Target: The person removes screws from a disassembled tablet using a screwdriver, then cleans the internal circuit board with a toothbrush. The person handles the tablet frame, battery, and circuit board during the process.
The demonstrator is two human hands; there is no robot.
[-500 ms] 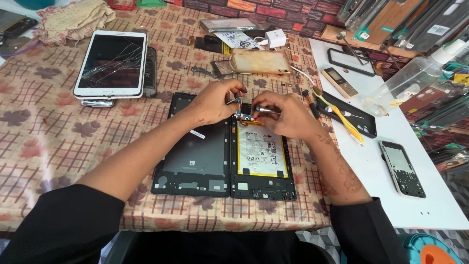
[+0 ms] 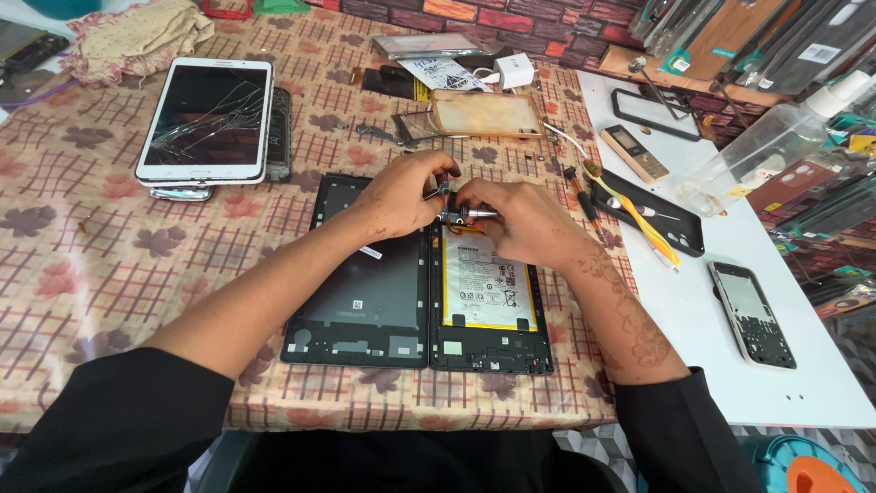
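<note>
**Both hands pinch a small part above the opened tablet**

At the far left of the bench (image 2: pixel 82 274), with its checked, leaf-patterned cloth, a white tablet with a cracked screen (image 2: pixel 208 119) lies on a stack of other devices. Nearer the middle sits the opened tablet (image 2: pixel 365 301), its back off, the dark inner frame on the left half and the pale battery (image 2: pixel 484 285) with its yellow border on the right.

Over its top edge the left hand (image 2: pixel 401 194) curls in, fingers nearly closed around a small metal part (image 2: pixel 453 215). The right hand (image 2: pixel 516 219) meets it from the other side, thumb and fingertips pressed onto the same piece, so both hands share it just above the battery's upper edge. What exactly the piece is, I cannot tell; it is mostly hidden.

Compared with half a second ago, the hands have barely shifted: they stay locked together at the same spot, with the tablet unmoved beneath. The work looks like fine handling in place rather than any lifting away.

Further right, a tan phone case (image 2: pixel 486 113) lies behind the hands, a yellow tool (image 2: pixel 639 219) rests on a black case, and a dark phone (image 2: pixel 753 315) lies on the white board (image 2: pixel 721 365).
</note>
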